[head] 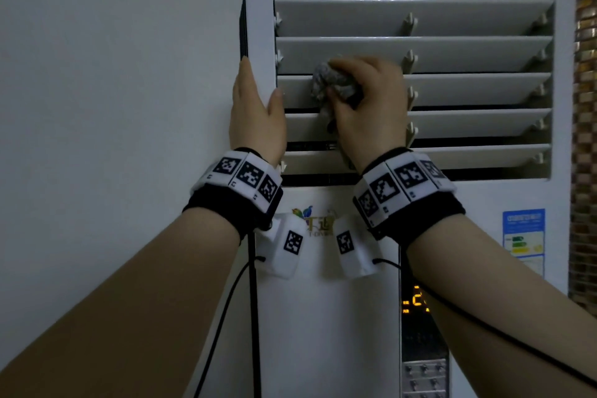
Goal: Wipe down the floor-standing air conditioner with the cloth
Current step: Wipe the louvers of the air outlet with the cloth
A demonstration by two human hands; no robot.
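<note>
1. Head view, item one: cloth, grey and bunched into a wad, held in the right hand. The fingers curl round it and press it against the slats of the air conditioner. A tail of the cloth hangs below the palm.
2. Handling, as judged: soft, light and easily squashed. It is best kept balled in the fist so a fold can slide along each slat.
3. Left hand: flat with straight fingers, laid along the unit's side edge just left of the cloth hand. The thumb rests on the front face. It holds nothing and appears to steady the cabinet.
4. Slats: thin, tilted plastic blades on small pegs, running from under the right hand out to its right. They are likely springy and somewhat fragile, so light pressure suits them.
5. Cabinet: white, smooth and hard, probably heavy and steady.
   - A lit display and buttons sit below the right wrist.
   - A blue label lies further right.
6. Both wrists carry marker bands with cables hanging down.
7. Room: dim, with a plain wall left of the left hand and a tiled strip far right.
</note>
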